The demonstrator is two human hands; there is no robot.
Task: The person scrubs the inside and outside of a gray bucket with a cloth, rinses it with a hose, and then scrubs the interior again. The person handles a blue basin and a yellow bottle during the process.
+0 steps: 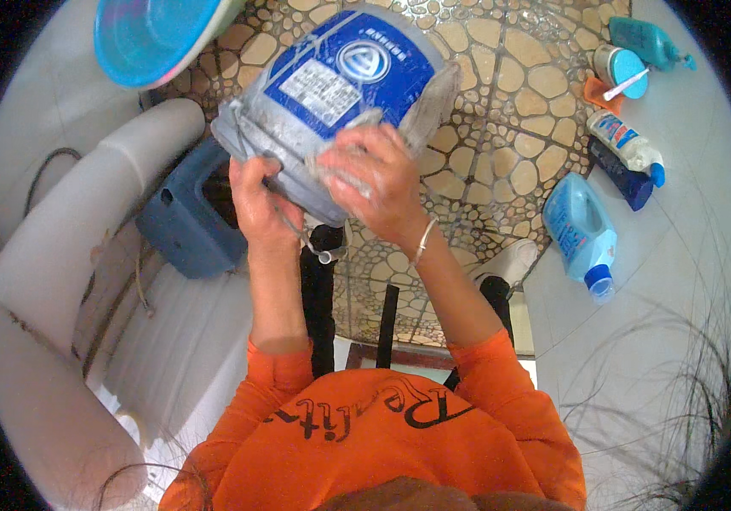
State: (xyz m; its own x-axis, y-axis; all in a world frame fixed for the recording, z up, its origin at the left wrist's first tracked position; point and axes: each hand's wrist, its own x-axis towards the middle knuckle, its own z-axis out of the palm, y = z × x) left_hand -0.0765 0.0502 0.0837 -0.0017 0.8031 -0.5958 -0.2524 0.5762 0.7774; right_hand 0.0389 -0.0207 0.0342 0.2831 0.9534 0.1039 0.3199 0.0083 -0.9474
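Observation:
My left hand (266, 198) grips the near lower edge of a grey container (288, 147) with a large blue label (368, 70) bearing a round emblem and writing. It is held tilted above the floor, and a grey cord with a small white end hangs from it by my left wrist. My right hand (371, 172) is curled around a wet, greyish cloth (432, 108), pressed against the container's side near the label. The cloth trails out to the right beyond my knuckles. Part of the right hand is blurred.
A blue basin (154, 38) stands at the upper left. Below it are a thick white pipe (103, 166) and a dark blue-grey plastic piece (193, 211). Along the right lie a light-blue jug (579, 223), several bottles, and a tub (617, 70) with a brush on it. Pebble-patterned tiles (480, 153) cover the floor.

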